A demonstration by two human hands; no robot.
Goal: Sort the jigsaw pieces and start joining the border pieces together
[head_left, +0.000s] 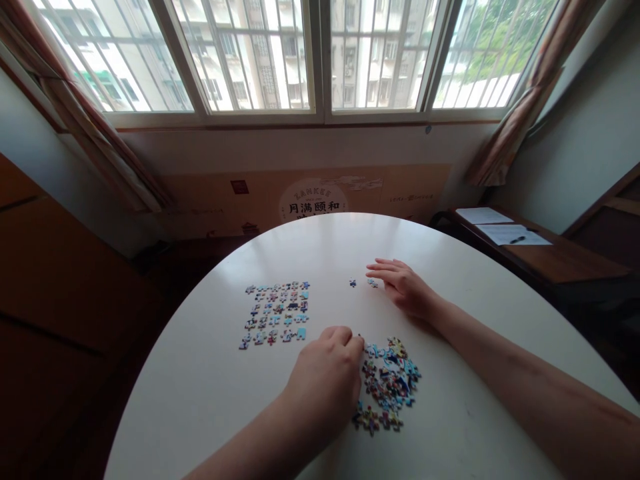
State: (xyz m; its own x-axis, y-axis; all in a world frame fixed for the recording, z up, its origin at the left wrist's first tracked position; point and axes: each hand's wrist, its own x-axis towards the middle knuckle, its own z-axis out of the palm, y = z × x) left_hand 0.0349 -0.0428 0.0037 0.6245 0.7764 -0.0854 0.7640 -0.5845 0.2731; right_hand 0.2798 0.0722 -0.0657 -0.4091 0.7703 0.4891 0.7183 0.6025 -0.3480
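My left hand [327, 373] is at the left edge of a loose pile of jigsaw puzzle pieces [393, 380], hiding part of it. Its fingers are closed in a pinch, and a small dark bit of a puzzle piece [359, 337] shows at the fingertips. Farther back, my right hand [405, 287] has its fingers stretched out over the table. Just left of its thumb lies a light blue puzzle piece [373, 283]. Another single puzzle piece [353, 283] lies a little farther left. On the left side, several puzzle pieces [274, 308] are set out in neat, separate rows.
Everything lies on a round white table [200, 387]. Behind it, a printed cardboard panel [200, 200] stands under a barred window. A brown side table [575, 257] with paper sheets [515, 234] and a dark pen is at the right.
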